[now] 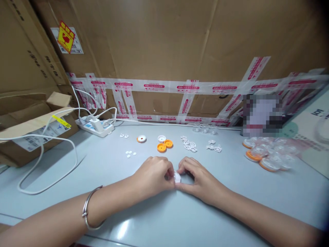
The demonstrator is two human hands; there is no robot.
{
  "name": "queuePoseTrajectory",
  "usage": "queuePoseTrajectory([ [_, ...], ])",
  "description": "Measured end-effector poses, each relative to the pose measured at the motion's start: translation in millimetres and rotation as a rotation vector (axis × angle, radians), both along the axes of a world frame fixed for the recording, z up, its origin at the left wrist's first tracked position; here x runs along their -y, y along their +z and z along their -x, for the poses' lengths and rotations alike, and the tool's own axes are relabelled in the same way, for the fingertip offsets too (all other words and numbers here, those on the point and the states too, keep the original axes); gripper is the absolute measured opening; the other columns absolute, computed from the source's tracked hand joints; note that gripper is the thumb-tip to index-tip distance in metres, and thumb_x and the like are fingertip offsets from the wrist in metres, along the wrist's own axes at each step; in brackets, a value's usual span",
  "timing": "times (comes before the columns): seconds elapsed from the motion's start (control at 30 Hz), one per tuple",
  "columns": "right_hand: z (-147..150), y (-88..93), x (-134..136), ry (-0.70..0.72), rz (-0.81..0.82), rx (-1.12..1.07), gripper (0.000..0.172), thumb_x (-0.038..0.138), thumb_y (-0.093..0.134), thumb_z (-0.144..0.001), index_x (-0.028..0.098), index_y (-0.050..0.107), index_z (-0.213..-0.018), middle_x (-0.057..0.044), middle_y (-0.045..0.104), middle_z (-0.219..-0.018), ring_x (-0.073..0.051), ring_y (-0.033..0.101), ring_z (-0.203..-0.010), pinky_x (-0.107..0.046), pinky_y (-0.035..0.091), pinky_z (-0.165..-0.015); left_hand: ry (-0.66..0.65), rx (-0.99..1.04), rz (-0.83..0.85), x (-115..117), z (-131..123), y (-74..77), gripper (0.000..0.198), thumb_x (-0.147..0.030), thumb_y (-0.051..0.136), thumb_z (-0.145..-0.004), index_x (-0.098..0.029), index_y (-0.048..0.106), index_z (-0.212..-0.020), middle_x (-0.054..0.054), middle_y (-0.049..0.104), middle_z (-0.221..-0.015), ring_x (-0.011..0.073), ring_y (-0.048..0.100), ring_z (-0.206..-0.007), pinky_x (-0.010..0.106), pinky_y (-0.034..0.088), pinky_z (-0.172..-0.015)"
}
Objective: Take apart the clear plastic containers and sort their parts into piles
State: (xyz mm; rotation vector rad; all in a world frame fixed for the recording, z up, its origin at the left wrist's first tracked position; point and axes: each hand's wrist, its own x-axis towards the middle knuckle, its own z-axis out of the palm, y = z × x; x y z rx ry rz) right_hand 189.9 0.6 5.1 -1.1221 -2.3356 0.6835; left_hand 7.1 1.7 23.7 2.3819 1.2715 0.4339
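Observation:
Between my two hands, just above the grey table (144, 216), is a small white plastic part (177, 177); its exact kind is hard to make out. My left hand (156, 173) pinches it from the left with closed fingers. From the right, my right hand (199, 178) grips the same part between thumb and fingers. Beyond my hands lie orange round cases (161, 148) beside a white ring-shaped one (161, 138). White cut-out pieces (190, 145) lie to their right, with more white pieces (214, 147) farther right. A white-and-orange round case (141, 138) sits to the left.
Small white discs (129, 153) lie at left. Clear cups (204, 128) stand at the back; clear-topped round items (269, 161) cluster at right. A power strip (96, 127), looping white cable (75, 151) and open cardboard box (33, 127) occupy the left. A large carton (154, 44) walls the back.

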Motion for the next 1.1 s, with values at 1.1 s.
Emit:
queuePoseTrajectory([
  [1.1,4,-0.4,-1,-0.048,-0.030,-0.004,0.023,0.030,0.065,-0.070,0.020,0.045,-0.073,-0.001,0.051,-0.079,-0.016,0.049,-0.078,-0.031,0.040,-0.073,-0.114,-0.440,-0.533,12,-1,3.3,0.016,-0.011,0.045,-0.080,-0.014,0.055,-0.067,0.004,0.057,-0.062,0.0160,0.054,-0.056,0.028,0.036,-0.055],
])
